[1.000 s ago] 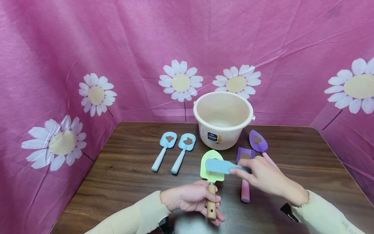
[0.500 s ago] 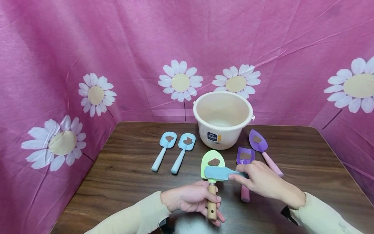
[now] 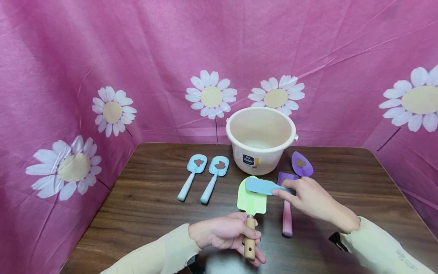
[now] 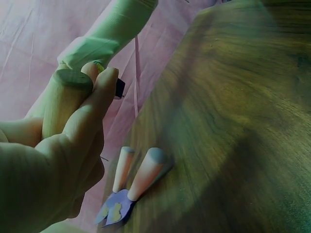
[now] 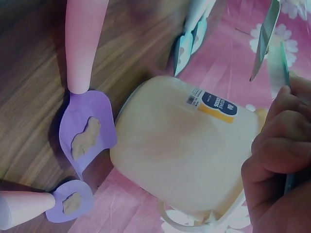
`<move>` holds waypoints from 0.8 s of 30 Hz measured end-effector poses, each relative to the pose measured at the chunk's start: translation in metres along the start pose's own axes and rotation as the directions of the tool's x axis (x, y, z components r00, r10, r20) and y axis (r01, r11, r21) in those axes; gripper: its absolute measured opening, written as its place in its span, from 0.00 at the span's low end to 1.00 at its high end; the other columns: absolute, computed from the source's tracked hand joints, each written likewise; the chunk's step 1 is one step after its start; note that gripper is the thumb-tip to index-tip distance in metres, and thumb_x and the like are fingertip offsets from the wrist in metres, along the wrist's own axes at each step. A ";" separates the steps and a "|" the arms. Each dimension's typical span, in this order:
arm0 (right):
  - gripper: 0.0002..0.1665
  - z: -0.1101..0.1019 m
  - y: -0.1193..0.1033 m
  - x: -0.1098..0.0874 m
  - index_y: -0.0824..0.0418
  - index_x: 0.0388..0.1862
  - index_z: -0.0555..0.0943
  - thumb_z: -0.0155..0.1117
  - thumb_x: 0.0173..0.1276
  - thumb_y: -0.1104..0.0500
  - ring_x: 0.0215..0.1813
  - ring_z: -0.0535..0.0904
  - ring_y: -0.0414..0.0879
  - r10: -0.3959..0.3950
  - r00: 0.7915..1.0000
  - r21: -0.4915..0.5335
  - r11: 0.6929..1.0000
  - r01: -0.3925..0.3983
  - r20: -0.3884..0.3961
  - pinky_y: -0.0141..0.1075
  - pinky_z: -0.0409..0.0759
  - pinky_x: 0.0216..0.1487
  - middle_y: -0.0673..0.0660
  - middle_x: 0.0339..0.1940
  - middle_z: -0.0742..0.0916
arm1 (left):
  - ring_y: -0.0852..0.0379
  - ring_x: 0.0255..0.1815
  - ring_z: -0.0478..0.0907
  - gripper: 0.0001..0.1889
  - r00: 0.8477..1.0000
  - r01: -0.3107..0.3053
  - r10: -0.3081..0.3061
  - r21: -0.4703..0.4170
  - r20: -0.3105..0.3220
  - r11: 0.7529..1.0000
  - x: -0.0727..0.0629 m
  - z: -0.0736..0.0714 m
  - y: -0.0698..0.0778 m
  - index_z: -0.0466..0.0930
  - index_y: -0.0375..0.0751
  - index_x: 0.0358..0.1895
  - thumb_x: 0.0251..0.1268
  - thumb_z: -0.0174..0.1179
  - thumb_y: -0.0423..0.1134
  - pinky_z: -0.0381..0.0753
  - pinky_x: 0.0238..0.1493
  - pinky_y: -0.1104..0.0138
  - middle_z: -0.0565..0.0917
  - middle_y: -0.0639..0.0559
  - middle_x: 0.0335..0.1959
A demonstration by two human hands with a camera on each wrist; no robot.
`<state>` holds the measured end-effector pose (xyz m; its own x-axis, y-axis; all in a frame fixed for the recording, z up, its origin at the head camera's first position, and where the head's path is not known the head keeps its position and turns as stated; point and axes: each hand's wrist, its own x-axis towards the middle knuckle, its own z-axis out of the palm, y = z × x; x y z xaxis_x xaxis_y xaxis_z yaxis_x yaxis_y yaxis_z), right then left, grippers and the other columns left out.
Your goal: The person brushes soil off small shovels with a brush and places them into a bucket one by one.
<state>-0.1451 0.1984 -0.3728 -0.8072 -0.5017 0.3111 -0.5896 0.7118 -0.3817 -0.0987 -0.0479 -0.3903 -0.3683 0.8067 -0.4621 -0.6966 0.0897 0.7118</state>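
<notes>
My left hand (image 3: 229,232) holds a garden trowel (image 3: 251,203) by its wooden handle, which shows end-on in the left wrist view, a wooden handle (image 4: 63,104). The trowel's light green blade points away, toward the bucket. From the right, my right hand (image 3: 313,198) grips a light blue brush (image 3: 261,186) by its dark end. Its flat head lies across the upper part of the blade, covering the spot there. In the right wrist view, the brush (image 5: 279,68) has its pale side toward the trowel (image 5: 266,39), which is seen nearly edge-on above the table.
A white bucket (image 3: 261,152) stands behind the trowel. To its left lie two light blue scoops (image 3: 196,163) with brown patches. On the right are a purple square shovel (image 3: 287,220) and a purple pointed shovel (image 3: 302,163) with pink handles, partly hidden by my right hand.
The brush slid down toward the trowel's handle, showing a brown patch on the blade, then back up toward the tip, hiding it again. The trowel has shifted slightly right.
</notes>
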 end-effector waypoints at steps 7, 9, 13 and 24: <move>0.17 0.000 0.006 0.004 0.43 0.19 0.72 0.64 0.65 0.45 0.17 0.52 0.28 0.065 0.998 -0.017 0.998 -0.065 -0.006 0.24 0.58 0.18 0.37 0.13 0.61 | 0.14 0.59 0.57 0.06 1.000 0.006 -0.006 -0.001 -0.010 1.000 0.001 0.000 -0.003 0.56 0.42 0.39 0.73 0.43 0.29 0.71 0.60 0.37 0.74 0.47 0.30; 0.17 -0.001 0.006 0.005 0.43 0.18 0.72 0.65 0.65 0.46 0.17 0.52 0.28 0.068 0.997 -0.025 0.997 -0.069 -0.028 0.25 0.58 0.19 0.37 0.13 0.61 | 0.13 0.59 0.57 0.07 1.000 -0.002 0.002 0.002 -0.017 1.000 0.001 -0.001 -0.003 0.56 0.43 0.38 0.72 0.43 0.29 0.71 0.59 0.37 0.74 0.48 0.30; 0.19 -0.006 0.005 0.008 0.45 0.18 0.70 0.65 0.65 0.47 0.18 0.54 0.30 0.076 0.994 -0.023 0.997 -0.077 -0.076 0.25 0.59 0.20 0.37 0.12 0.60 | 0.14 0.59 0.57 0.07 1.000 -0.012 0.012 0.003 -0.029 1.000 0.001 -0.002 -0.004 0.57 0.43 0.38 0.72 0.43 0.29 0.71 0.59 0.38 0.74 0.48 0.30; 0.17 0.003 -0.008 -0.001 0.40 0.19 0.69 0.64 0.65 0.45 0.17 0.54 0.25 -0.049 0.998 -0.030 0.998 0.050 0.033 0.23 0.57 0.20 0.34 0.14 0.60 | 0.19 0.60 0.64 0.06 0.991 -0.113 0.109 -0.042 -0.079 0.993 0.006 -0.008 -0.006 0.60 0.44 0.43 0.73 0.46 0.30 0.74 0.59 0.41 0.75 0.48 0.32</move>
<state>-0.1396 0.1924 -0.3729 -0.7777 -0.5523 0.3003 -0.6282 0.7002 -0.3393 -0.1016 -0.0481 -0.4017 -0.4899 0.7628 -0.4219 -0.6756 -0.0263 0.7368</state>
